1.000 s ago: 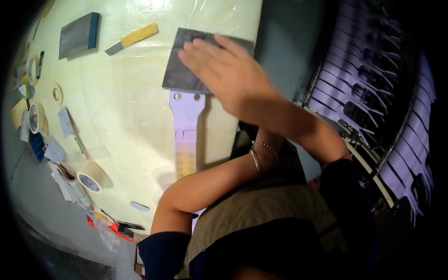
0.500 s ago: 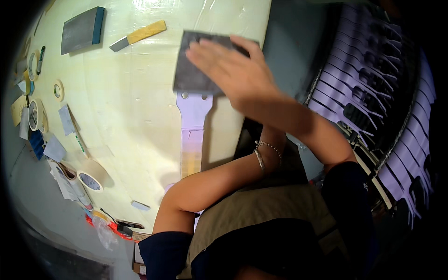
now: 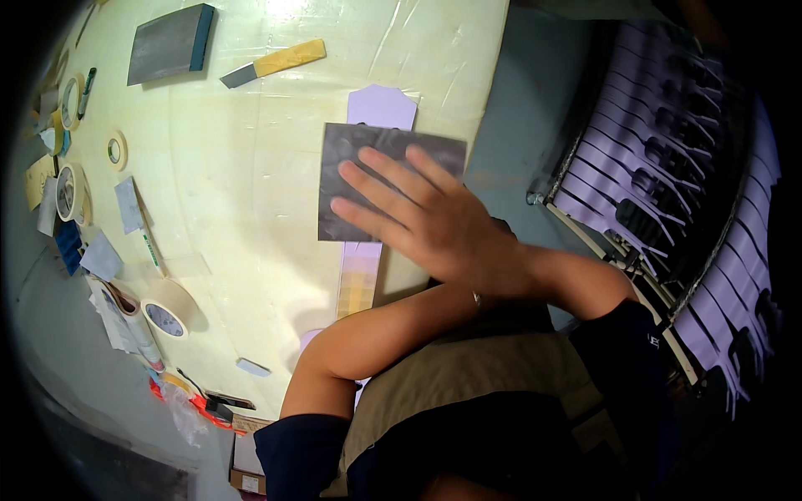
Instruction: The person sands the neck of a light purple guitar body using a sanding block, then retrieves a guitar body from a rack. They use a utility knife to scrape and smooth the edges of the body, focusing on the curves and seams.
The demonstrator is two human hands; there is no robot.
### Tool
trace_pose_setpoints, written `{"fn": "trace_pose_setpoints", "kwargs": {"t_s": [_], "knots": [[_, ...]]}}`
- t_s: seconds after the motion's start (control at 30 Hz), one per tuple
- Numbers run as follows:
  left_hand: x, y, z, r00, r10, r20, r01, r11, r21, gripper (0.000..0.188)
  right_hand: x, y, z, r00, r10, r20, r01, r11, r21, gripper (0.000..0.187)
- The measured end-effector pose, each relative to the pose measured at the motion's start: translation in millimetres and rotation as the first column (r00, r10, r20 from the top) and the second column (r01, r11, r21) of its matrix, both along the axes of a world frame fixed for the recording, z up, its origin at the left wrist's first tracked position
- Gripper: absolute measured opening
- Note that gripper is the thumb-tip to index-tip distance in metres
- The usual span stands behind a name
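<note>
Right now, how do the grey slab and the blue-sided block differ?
The grey slab lies across the lavender piece; the blue-sided block lies on the table. The right hand covers part of the slab; nothing covers the block. Both show grey faces.

Workshop with racked lilac parts (image 3: 595, 167)

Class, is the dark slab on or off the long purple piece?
On: the dark slab covers part of the purple piece, which shows beyond its far and near edges; the right hand overlaps the slab.
</note>
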State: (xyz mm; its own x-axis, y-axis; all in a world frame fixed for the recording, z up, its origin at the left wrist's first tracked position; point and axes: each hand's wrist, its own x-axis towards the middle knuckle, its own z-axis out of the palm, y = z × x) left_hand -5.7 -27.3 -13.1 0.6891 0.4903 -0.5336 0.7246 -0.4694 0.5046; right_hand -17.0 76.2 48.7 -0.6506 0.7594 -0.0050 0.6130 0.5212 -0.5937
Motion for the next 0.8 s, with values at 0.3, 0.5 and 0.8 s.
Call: {"fn": "trace_pose_setpoints", "kwargs": {"t_s": [0.3, 0.5, 0.8], "knots": [[-0.7, 19.4, 9.8, 0.930, -0.323, -0.178, 0.344, 0.933, 0.107, 0.029, 33.7, 105.2, -5.9, 0.898, -0.269, 0.348, 0.030, 0.827, 0.562, 0.062], [4.1, 26.7, 1.0, 0.953, -0.302, -0.019, 0.300, 0.950, -0.083, 0.033, -62.9, 133.7, 5.0, 0.999, -0.040, -0.031, 0.049, 0.927, 0.372, 0.093], [-124.5, -33.9, 71.5, 0.819, 0.328, 0.470, -0.421, 0.901, 0.105, 0.038, -14.8, -20.0, 21.8, 0.841, 0.274, -0.467, -0.278, 0.959, 0.061, 0.070]]}}
